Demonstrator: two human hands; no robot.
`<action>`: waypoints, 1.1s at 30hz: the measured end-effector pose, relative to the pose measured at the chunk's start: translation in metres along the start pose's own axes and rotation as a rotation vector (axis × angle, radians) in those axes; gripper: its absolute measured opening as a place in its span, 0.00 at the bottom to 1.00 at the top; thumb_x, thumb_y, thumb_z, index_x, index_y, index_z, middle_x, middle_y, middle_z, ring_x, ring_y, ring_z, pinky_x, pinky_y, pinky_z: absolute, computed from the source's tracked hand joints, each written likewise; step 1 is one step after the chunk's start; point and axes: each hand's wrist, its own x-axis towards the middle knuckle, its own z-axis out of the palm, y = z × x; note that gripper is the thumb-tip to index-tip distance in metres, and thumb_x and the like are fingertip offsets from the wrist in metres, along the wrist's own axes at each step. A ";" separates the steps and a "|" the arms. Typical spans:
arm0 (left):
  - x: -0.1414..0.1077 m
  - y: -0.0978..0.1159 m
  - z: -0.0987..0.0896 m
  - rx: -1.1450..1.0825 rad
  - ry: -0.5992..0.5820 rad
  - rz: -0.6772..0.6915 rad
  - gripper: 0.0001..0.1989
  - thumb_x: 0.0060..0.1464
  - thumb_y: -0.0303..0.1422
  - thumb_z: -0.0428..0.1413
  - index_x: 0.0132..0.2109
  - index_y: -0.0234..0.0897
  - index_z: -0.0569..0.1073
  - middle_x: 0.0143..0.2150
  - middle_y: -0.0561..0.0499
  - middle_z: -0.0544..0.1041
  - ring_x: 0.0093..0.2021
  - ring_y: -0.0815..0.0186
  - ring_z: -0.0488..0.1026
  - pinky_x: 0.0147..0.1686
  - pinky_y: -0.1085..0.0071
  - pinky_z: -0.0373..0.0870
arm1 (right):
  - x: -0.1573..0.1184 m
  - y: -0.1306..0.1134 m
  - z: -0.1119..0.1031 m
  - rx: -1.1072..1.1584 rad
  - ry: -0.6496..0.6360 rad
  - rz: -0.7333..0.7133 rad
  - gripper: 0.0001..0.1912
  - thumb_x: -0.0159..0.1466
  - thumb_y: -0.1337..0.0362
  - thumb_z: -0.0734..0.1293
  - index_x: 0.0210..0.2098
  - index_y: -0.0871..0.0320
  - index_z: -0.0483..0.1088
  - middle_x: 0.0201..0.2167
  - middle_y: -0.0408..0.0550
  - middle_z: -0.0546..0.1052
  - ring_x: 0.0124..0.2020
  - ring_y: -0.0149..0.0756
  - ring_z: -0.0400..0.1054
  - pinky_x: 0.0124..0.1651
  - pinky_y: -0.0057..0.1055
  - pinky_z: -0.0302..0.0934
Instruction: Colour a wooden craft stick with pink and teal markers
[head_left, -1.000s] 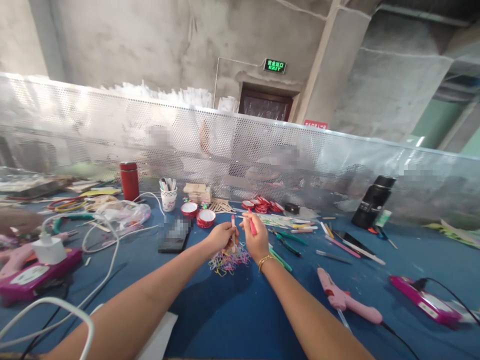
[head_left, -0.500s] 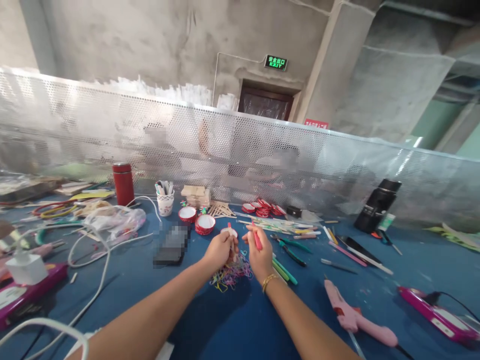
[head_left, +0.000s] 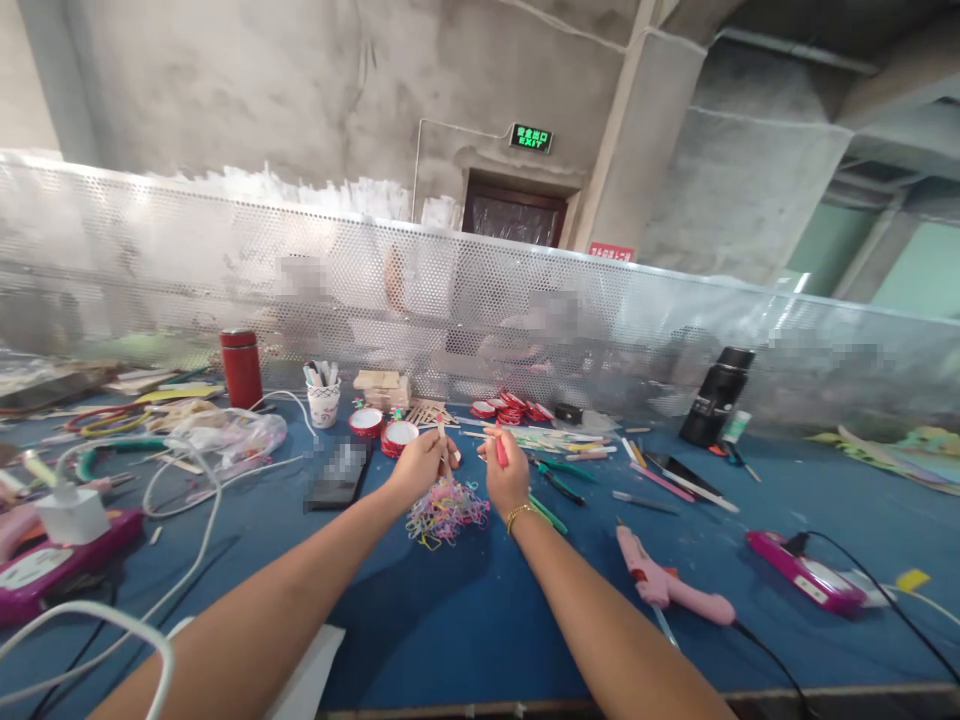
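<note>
My left hand (head_left: 417,468) is closed on a flat, light-coloured craft stick (head_left: 443,445) with a red tip, which stands nearly upright between the fingers. My right hand (head_left: 508,478), just across from it, is wrapped round a red marker pen (head_left: 501,452). A small gap separates the two hands. Below them lies a tangled heap of multicoloured rubber bands (head_left: 447,515). Close behind my left hand are round red-and-white pieces (head_left: 400,436), stacked up. Green pens (head_left: 549,514) lie partly hidden behind my right wrist.
Pliers (head_left: 559,482), loose sticks and a pink glue gun (head_left: 667,580) are to the right, with a power strip (head_left: 806,572) beyond. A phone (head_left: 339,476), a paper cup of pens (head_left: 323,402) and white cables lie left. A perforated metal screen (head_left: 495,300) runs along the back.
The view has shifted, so the table items sit further left in the picture. More of the craft stick shows above my left hand. Both hands keep their hold.
</note>
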 end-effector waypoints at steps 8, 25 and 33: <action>0.004 0.006 0.002 0.057 -0.003 0.001 0.09 0.57 0.33 0.50 0.30 0.35 0.68 0.21 0.53 0.73 0.16 0.73 0.63 0.17 0.77 0.58 | 0.012 0.002 -0.006 -0.075 -0.002 -0.075 0.12 0.68 0.60 0.58 0.44 0.54 0.71 0.28 0.44 0.79 0.32 0.36 0.73 0.44 0.33 0.62; 0.002 0.011 0.004 0.048 -0.007 -0.010 0.11 0.57 0.37 0.52 0.30 0.35 0.68 0.21 0.53 0.73 0.16 0.74 0.64 0.17 0.78 0.57 | 0.012 -0.001 -0.005 -0.140 -0.048 -0.109 0.12 0.67 0.62 0.58 0.44 0.55 0.72 0.30 0.44 0.80 0.33 0.37 0.72 0.46 0.33 0.59; 0.000 0.011 0.001 0.024 -0.031 -0.019 0.10 0.56 0.37 0.53 0.31 0.35 0.68 0.21 0.52 0.74 0.16 0.74 0.63 0.18 0.77 0.57 | 0.013 -0.004 -0.004 -0.150 -0.055 -0.137 0.12 0.67 0.63 0.59 0.43 0.55 0.73 0.29 0.45 0.79 0.33 0.37 0.71 0.45 0.34 0.59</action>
